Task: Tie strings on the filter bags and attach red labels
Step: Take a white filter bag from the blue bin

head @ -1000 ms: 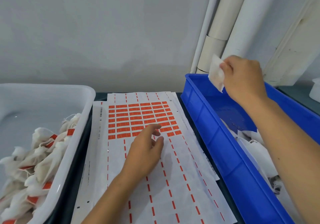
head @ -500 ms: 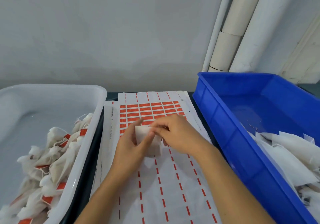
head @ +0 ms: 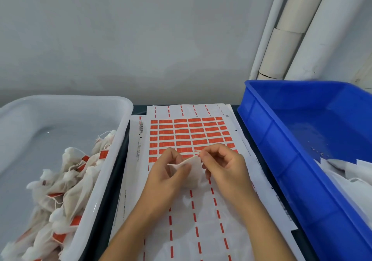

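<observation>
A small white filter bag (head: 192,173) hangs between both hands above the label sheet (head: 189,210). My left hand (head: 167,172) pinches the bag's left top edge. My right hand (head: 223,165) pinches its thin string (head: 196,156) at the bag's top right corner. Rows of red labels (head: 189,131) fill the far part of the sheet, just beyond my fingers; the near part holds only red dashes where labels are gone.
A white bin (head: 120,160) on the left holds several tied bags with red labels (head: 66,182). A blue crate (head: 281,160) on the right holds loose white bags (head: 350,172). White tubes (head: 281,39) lean against the wall behind.
My right hand carried a bag from above the blue crate to the sheet's middle and my left hand joined it. The bag is now spread between both hands and its string is drawn out.
</observation>
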A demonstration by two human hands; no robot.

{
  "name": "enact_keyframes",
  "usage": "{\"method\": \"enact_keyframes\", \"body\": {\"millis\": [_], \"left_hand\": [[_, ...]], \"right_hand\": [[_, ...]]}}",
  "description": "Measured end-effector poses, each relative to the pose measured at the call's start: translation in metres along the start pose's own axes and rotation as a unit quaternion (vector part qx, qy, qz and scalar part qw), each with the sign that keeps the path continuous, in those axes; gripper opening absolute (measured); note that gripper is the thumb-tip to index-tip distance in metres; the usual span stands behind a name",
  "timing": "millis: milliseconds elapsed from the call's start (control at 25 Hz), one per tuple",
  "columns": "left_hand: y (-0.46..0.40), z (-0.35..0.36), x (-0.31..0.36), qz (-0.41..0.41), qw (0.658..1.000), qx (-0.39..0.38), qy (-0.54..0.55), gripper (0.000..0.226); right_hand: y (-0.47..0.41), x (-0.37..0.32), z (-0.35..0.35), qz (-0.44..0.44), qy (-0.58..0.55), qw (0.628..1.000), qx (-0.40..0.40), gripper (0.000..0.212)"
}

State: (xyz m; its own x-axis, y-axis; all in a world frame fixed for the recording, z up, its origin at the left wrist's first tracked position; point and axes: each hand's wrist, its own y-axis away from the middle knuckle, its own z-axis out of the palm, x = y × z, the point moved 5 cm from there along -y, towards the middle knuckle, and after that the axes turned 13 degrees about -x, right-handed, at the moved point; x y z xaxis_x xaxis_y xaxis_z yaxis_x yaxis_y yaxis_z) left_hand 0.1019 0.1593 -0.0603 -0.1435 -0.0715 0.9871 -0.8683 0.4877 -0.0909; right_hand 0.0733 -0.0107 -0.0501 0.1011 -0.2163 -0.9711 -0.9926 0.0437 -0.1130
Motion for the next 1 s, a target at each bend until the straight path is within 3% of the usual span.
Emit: {"method": "enact_keyframes", "body": {"millis": [280,680,800,1000], "left_hand": [[-0.001,0.001,-0.004,-0.009,0.999,0.022,0.022,0.021],[-0.004,0.004,0.002,-0.009,0.999,0.029,-0.044,0.006],[-0.003,0.006,0.002,-0.016,0.999,0.027,-0.041,0.024],[-0.001,0.011,0.006,0.002,0.999,-0.05,-0.004,0.025]], "right_hand": [[0.003,-0.003,-0.001,0.006,-0.05,0.999,-0.003,0.017],[0.002,-0.002,-0.006,0.021,-0.159,0.987,0.016,0.008],[0.002,-0.003,-0.006,0.022,-0.165,0.986,0.018,0.017],[0.004,-0.006,-0.003,0.014,-0.147,0.989,0.019,0.019]]}}
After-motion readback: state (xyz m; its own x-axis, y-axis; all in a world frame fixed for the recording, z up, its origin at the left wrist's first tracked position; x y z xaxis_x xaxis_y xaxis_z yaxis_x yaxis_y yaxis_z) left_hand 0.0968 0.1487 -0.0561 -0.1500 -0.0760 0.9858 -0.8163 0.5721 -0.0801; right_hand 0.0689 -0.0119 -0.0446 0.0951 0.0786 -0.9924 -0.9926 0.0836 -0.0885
